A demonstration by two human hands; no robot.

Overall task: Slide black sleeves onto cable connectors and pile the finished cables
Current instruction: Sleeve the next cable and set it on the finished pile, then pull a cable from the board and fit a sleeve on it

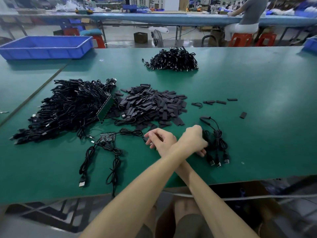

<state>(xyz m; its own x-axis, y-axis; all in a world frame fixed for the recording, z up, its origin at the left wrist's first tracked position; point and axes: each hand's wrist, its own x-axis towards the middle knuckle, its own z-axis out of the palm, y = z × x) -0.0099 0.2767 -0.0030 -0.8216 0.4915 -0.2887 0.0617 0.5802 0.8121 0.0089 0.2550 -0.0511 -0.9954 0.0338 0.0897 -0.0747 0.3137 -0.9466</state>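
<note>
The small pile of finished cables [217, 143] lies at the near right of the green table [257, 100]: thin black coiled leads, black sleeves on the far ends, metal USB plugs toward me. My left hand [195, 140], crossed over the other arm, curls its fingers against this pile, but I cannot tell if they grip it. My right hand [160, 140] is half open and relaxed, just beside a loose cable [131, 131], with the heap of flat black sleeves [151, 105] behind.

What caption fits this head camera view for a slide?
Arms crossed over a green workbench: left hand grips a cable bundle, right hand beside a loose cable, black sleeve pile behind.
</note>
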